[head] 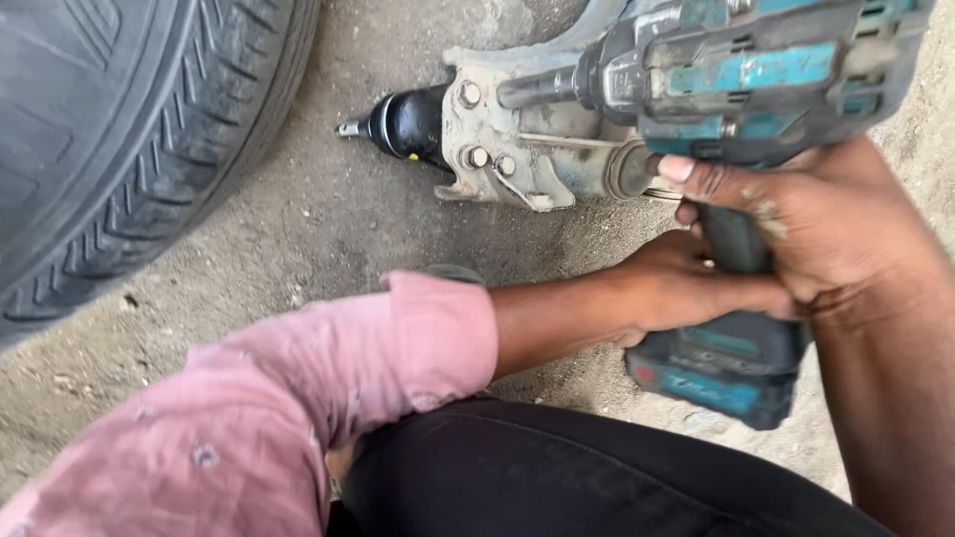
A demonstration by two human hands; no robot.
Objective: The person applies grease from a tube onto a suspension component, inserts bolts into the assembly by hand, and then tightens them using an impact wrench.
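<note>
Teal impact wrench point(756, 89), judged heavy, rigid and battery-weighted, is held over the ground against the steel arm point(517, 139); right hand point(806, 224) wraps its grip, left hand point(676, 288) curled beneath, steadying.

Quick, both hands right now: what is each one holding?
Left hand: closed around the lower handle of the teal impact wrench, just above its battery.
Right hand: closed on the wrench's handle, forefinger near the trigger.
</note>
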